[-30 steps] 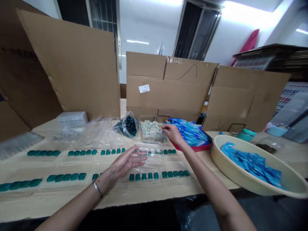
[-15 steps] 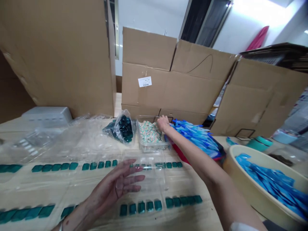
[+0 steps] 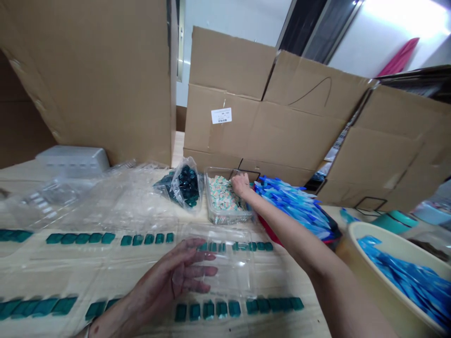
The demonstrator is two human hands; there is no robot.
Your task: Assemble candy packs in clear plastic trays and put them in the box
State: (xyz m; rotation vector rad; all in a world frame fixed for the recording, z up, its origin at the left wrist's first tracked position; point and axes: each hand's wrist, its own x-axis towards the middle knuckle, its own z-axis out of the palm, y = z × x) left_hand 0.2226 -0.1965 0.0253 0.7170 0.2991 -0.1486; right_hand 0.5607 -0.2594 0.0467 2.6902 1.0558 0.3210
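My right hand (image 3: 241, 184) reaches into a clear plastic tub (image 3: 229, 217) of small white-and-green packets (image 3: 221, 197), its fingertips hidden among them. My left hand (image 3: 176, 274) lies flat with fingers apart, its fingertips on a clear plastic blister tray (image 3: 234, 277). Rows of teal moulded pieces (image 3: 207, 310) run across the table in front of and behind that tray, and some show through it. A plastic bag of dark teal pieces (image 3: 186, 188) stands left of the tub.
Blue sachets (image 3: 292, 206) are heaped on a red tray (image 3: 268, 237) right of the tub, and more fill a beige basin (image 3: 394, 277) at right. Crumpled clear plastic (image 3: 116, 197) and a white box (image 3: 72, 162) lie back left. Upright cardboard sheets (image 3: 268, 117) stand behind the table.
My right hand has moved from the tub's right side, near the blue sachets, into the tub. My left hand stays at the clear tray. The view has turned slightly left and tilted.
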